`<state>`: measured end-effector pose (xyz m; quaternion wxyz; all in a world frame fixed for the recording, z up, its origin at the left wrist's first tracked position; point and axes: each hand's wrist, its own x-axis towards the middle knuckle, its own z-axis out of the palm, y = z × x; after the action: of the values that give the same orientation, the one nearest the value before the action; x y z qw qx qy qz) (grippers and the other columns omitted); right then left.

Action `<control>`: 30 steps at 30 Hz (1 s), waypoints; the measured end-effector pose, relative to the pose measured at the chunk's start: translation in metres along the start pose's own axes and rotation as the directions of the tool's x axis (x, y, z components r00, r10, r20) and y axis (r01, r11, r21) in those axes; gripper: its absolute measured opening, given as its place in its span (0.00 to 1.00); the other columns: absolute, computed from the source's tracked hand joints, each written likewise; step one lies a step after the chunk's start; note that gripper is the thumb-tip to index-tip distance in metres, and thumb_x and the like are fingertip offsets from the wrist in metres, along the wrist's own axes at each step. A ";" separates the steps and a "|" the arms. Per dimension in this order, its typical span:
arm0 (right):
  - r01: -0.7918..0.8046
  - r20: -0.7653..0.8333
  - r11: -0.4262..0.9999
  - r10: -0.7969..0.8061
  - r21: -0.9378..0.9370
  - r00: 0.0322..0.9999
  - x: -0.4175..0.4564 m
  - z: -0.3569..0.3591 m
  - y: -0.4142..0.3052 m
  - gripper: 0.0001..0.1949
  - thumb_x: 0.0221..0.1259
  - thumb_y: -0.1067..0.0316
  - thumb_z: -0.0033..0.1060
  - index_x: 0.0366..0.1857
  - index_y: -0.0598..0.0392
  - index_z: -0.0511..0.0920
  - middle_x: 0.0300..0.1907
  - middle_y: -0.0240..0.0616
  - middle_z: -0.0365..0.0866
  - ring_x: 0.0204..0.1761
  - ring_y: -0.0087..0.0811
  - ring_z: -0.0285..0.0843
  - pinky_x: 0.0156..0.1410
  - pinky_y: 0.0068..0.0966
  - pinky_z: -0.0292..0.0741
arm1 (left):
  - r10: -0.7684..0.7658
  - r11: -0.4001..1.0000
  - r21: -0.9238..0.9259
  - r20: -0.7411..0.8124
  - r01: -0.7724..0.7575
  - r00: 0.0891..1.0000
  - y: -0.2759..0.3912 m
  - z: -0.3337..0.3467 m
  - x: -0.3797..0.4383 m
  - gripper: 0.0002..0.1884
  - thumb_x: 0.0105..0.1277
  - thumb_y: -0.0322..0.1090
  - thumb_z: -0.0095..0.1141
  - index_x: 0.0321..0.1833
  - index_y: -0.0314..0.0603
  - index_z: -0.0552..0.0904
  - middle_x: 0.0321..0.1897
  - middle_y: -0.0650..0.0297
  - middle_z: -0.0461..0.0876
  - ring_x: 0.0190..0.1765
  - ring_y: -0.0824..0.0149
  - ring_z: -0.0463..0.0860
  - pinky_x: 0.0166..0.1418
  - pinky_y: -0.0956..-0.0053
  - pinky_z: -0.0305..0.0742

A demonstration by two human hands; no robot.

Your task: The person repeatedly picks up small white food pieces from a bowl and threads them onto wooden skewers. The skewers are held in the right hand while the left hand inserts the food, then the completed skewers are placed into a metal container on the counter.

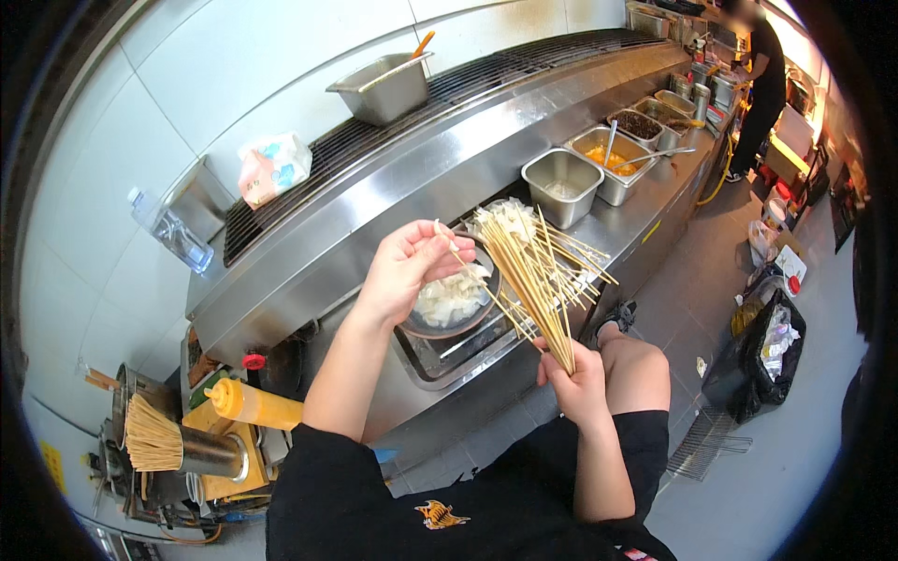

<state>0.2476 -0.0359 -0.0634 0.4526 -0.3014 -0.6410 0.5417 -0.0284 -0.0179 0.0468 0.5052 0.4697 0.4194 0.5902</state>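
My left hand (414, 263) pinches a small pale slice of food (446, 237) between thumb and fingers. In my right hand (579, 382) is a thick bundle of bamboo skewers (523, 287), gripped near the lower ends and fanning upward. One single skewer (494, 300) slants from the right hand to the pinched slice; whether it pierces the slice I cannot tell. Below my left hand, a round dish (415, 329) holds a heap of loose pale slices (452, 298). Beyond the bundle lie several skewers loaded with pale slices (506, 217), partly hidden by the bundle.
A steel pan (565, 203) and a pan of orange sauce (607, 158) stand right on the counter. Left are a water bottle (172, 235), a yellow squeeze bottle (252, 404) and a steel canister (210, 452) of sticks. A black-lined bin (736, 372) and a person (765, 77) are right.
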 end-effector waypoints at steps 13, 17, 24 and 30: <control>-0.131 0.102 0.983 0.118 0.127 0.988 0.001 0.010 0.010 0.14 0.69 0.74 0.52 0.54 0.59 0.81 0.27 0.28 0.78 0.31 0.17 0.75 0.39 0.19 0.74 | 0.011 1.000 0.025 -0.018 -0.010 1.000 -0.009 -0.001 0.002 0.05 0.78 0.32 0.51 0.45 0.39 0.77 0.47 0.53 0.87 0.50 0.62 0.88 0.54 0.68 0.84; -0.092 0.103 0.979 0.074 0.183 0.992 0.001 0.006 0.010 0.13 0.74 0.68 0.50 0.57 0.54 0.80 0.25 0.27 0.75 0.29 0.17 0.73 0.38 0.20 0.72 | 0.006 0.999 -0.049 -0.044 -0.008 0.999 -0.017 0.010 0.010 0.05 0.76 0.33 0.54 0.44 0.40 0.77 0.43 0.54 0.87 0.45 0.63 0.89 0.50 0.71 0.86; -0.060 0.124 0.958 0.026 0.280 0.992 -0.001 0.023 0.028 0.14 0.74 0.69 0.51 0.59 0.54 0.77 0.24 0.26 0.73 0.29 0.17 0.70 0.38 0.20 0.71 | 0.007 0.998 -0.062 -0.097 -0.013 0.995 -0.023 0.008 0.007 0.05 0.76 0.32 0.54 0.45 0.38 0.78 0.41 0.53 0.88 0.41 0.62 0.90 0.45 0.71 0.88; -0.029 0.111 0.954 -0.004 0.299 0.994 -0.001 0.028 0.024 0.14 0.75 0.68 0.51 0.60 0.53 0.77 0.24 0.27 0.73 0.29 0.17 0.70 0.39 0.20 0.72 | 0.110 0.994 0.025 -0.164 -0.107 0.980 -0.016 0.007 0.006 0.07 0.76 0.31 0.54 0.48 0.35 0.79 0.38 0.53 0.88 0.37 0.64 0.89 0.42 0.74 0.87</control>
<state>0.2197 -0.0432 -0.0872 0.4536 -0.2027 -0.5732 0.6516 -0.0188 -0.0094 0.0340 0.4322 0.4455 0.4382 0.6502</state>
